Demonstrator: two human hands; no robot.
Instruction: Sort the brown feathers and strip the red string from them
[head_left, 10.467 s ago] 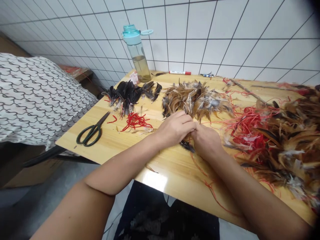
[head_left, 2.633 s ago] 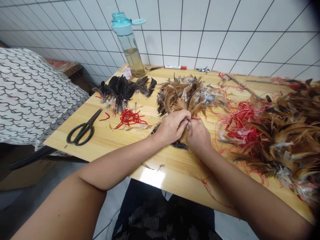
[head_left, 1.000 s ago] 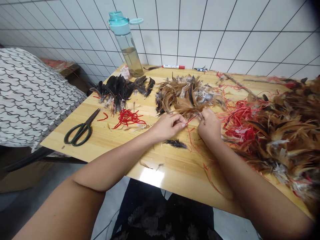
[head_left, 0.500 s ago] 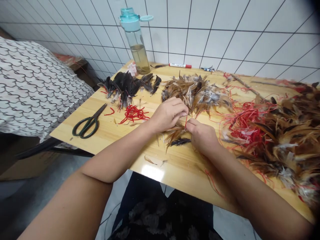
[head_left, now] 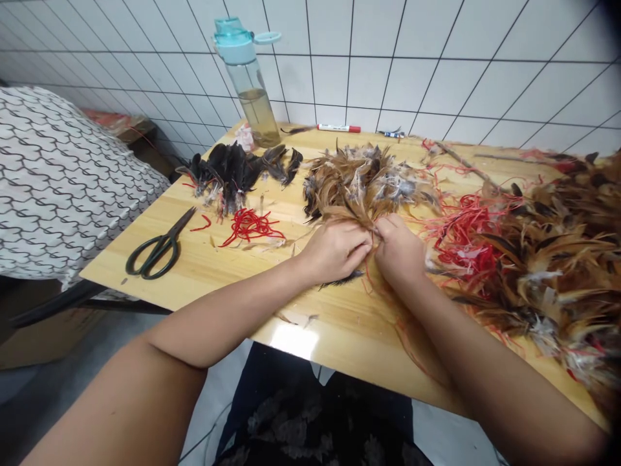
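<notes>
At eleven o'clock from the hands, a clear bottle (head_left: 252, 81) with a blue lid (head_left: 233, 40) stands about half filled with yellowish liquid (head_left: 262, 118). The right hand (head_left: 400, 251) is clamped on brown feathers (head_left: 350, 213) pointing toward ten o'clock; the left hand (head_left: 337, 251) pinches red string (head_left: 372, 238) beside them. Scissors (head_left: 158, 249) lie at nine.

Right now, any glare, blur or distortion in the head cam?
Head view: white glare near the front edge of the table; head view: wall tile lines fan outward toward the top; head view: dark upper-right corner, feather heap softening toward the right edge.
</notes>
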